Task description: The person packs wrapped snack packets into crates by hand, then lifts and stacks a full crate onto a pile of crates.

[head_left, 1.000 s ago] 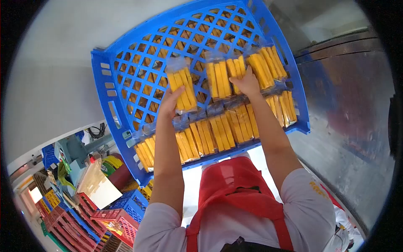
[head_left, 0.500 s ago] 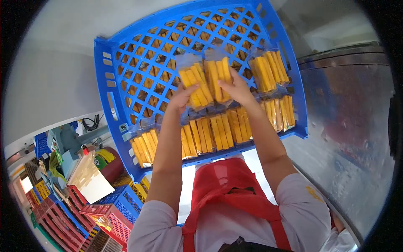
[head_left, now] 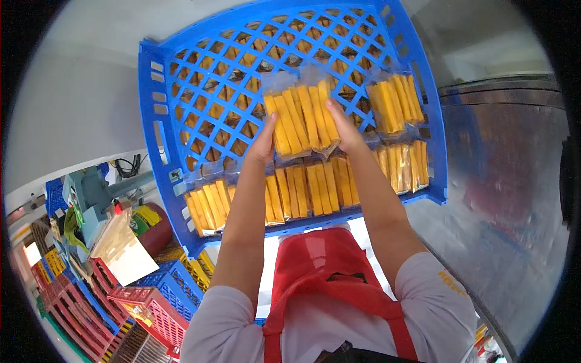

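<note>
Clear packs of yellow sticks lie in a large blue lattice crate point(head_left: 221, 115). My left hand point(head_left: 264, 142) presses the left side of one pack point(head_left: 289, 124). Against the right side of a neighbouring pack point(head_left: 318, 115) is my right hand point(head_left: 344, 128). The two packs are side by side and touching, held between my hands. A row of packs point(head_left: 296, 192) runs along the crate's near edge, partly hidden by my forearms. More packs point(head_left: 394, 104) stand at the right side. Through the lattice, further yellow sticks show underneath.
A metal surface point(head_left: 502, 163) is on the right. At the lower left are stacked red crates point(head_left: 72, 311), a blue crate point(head_left: 175, 281), a red basket point(head_left: 154, 311) and a white sheet point(head_left: 134, 263). A pale wall point(head_left: 78, 115) is at the left.
My right hand has brought its pack leftward, away from the packs at the right, up against the pack at my left hand. That left pack has shifted slightly right.
</note>
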The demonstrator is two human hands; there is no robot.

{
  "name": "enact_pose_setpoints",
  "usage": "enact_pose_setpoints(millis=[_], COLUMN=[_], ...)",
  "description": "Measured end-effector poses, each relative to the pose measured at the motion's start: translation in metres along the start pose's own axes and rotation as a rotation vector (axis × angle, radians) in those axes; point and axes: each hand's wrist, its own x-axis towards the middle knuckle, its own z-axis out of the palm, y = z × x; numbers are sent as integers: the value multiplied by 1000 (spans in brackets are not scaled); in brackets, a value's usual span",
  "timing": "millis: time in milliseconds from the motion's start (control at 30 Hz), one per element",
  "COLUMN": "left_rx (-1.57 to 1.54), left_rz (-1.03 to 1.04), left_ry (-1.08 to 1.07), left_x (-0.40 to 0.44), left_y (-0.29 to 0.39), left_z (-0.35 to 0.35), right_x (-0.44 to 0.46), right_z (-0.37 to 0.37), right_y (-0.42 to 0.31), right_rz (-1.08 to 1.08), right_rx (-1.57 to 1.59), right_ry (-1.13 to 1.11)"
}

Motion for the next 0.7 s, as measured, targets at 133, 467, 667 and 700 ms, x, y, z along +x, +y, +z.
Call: enact_pose_setpoints(millis=[133,467,667,700], left_rx=[-39,344,300,241], left_rz=[82,243,279,272], left_ry=[23,-9,176,195], left_x=[-30,-157,-273,-292], left_y=[14,8,-13,-15], left_z=[15,26,16,13], right_x=[-12,-136,-201,-203], right_z=[8,42,98,108], right_y=[-3,-7,25,27], right_rz=[-166,-346,-111,-106], right_rx=[225,-4,164,160], right_ry=[-178,-137,-328,-364])
